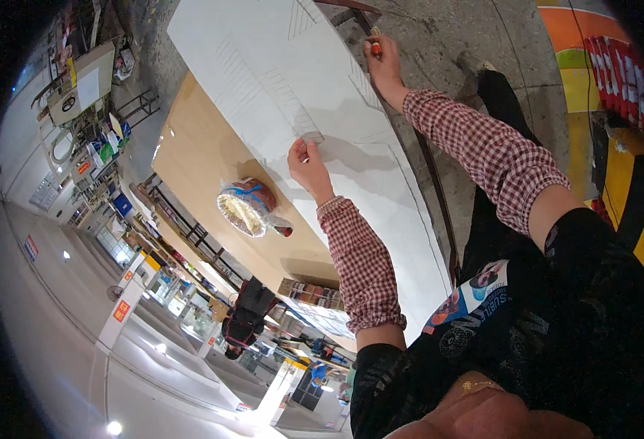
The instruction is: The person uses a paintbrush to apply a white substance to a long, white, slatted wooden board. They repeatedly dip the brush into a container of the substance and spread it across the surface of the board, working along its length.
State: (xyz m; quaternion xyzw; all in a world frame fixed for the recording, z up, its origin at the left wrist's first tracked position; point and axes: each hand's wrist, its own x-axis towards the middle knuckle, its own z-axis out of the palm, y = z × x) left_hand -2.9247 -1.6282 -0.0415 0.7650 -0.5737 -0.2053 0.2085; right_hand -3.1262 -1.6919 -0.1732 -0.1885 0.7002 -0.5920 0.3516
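My left hand (309,167) is over a white sheet-like board (369,172) marked with thin drawn outlines and hatching. Its fingers are pinched together beside a small greyish patch; what they hold, if anything, I cannot make out. At the board's right edge, my right hand (385,67) is closed on a small tool with a red and yellow handle (376,48), its tip hidden. Red checked sleeve covers are on both forearms.
Beside the white board lies a tan board (205,157), with a plastic-wrapped bundle (247,207) on it. A dark metal frame (439,197) runs along the right edge. Another person (248,314) is farther off among cluttered benches. Red and yellow items (622,88) stand at right.
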